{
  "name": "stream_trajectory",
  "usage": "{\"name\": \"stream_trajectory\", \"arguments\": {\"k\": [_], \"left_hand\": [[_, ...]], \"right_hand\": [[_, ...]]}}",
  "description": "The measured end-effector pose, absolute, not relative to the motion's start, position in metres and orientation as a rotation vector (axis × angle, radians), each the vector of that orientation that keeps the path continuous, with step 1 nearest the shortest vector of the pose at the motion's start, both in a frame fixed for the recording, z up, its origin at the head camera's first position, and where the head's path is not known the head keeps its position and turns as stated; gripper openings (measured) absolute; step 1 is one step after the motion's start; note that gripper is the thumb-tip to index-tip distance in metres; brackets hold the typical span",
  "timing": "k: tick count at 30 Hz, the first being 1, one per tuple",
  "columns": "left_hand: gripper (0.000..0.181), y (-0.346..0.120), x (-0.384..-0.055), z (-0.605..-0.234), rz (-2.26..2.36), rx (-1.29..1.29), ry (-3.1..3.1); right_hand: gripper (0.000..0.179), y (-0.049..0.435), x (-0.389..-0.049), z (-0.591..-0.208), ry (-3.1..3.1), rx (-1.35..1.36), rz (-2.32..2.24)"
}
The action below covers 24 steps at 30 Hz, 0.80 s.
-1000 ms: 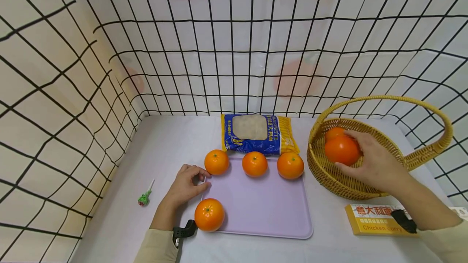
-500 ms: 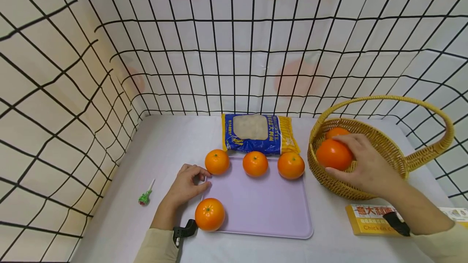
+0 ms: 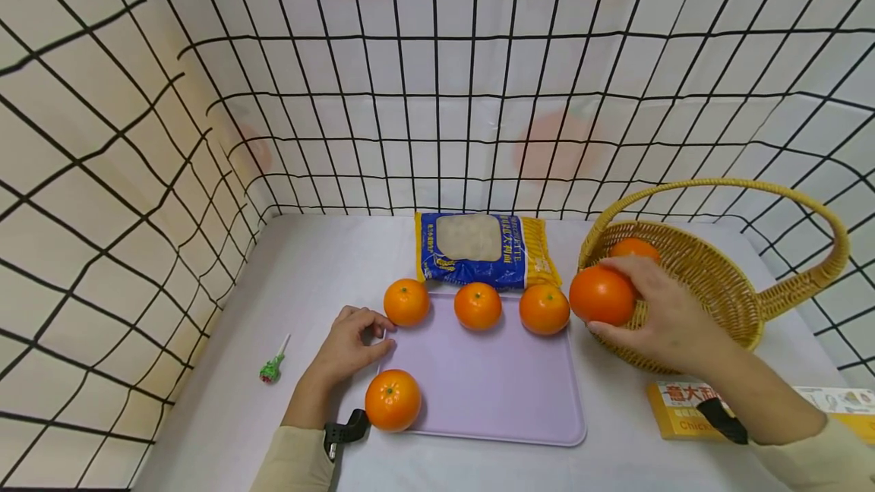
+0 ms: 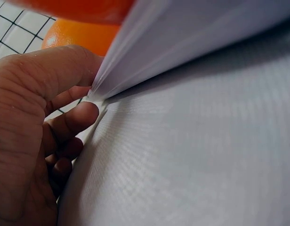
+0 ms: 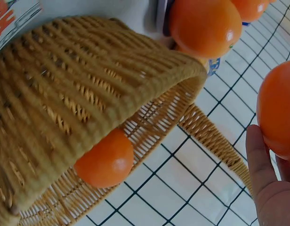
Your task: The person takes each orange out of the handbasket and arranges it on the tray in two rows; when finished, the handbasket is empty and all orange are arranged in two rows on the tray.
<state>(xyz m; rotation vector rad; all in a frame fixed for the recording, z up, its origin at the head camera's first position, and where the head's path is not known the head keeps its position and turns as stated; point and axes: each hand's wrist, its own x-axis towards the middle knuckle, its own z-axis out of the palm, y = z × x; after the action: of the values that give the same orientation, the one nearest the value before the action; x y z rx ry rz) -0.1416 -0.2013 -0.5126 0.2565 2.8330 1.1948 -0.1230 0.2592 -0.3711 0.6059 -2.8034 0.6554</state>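
Observation:
My right hand (image 3: 670, 321) grips an orange (image 3: 601, 296) between thumb and fingers, over the left rim of a wicker basket (image 3: 718, 264). Another orange (image 5: 107, 160) lies inside the basket. The left hand (image 3: 350, 348) rests at the left edge of a lilac tray (image 3: 488, 378), its loosely bent thumb and fingers touching the rim. Along the tray's far edge sit three oranges: a left one (image 3: 406, 302), a middle one (image 3: 478, 306) and a right one (image 3: 544, 309). At the near left corner, beside the left wrist, is one more orange (image 3: 393, 400).
Behind the tray lies a blue and yellow pasta bag (image 3: 485, 249). A yellow pasta box (image 3: 683, 412) is partly hidden under the right forearm. Far left is a green lollipop (image 3: 271, 367). Black wire grid (image 3: 468, 97) encloses the back and sides. The basket handle (image 3: 718, 184) arches high.
The right hand has carried its orange leftward, from inside the basket to above its left rim, uncovering more of the orange inside. The left hand has stayed in place.

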Motion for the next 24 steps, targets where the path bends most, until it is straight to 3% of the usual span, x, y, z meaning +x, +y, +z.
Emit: {"name": "stream_trajectory", "arguments": {"k": [24], "left_hand": [[0.019, -0.202, -0.142, -0.512, 1.204, 0.298, 2.846]], "right_hand": [[0.075, 0.216, -0.113, -0.389, -2.825, 0.775, 0.736]]}}
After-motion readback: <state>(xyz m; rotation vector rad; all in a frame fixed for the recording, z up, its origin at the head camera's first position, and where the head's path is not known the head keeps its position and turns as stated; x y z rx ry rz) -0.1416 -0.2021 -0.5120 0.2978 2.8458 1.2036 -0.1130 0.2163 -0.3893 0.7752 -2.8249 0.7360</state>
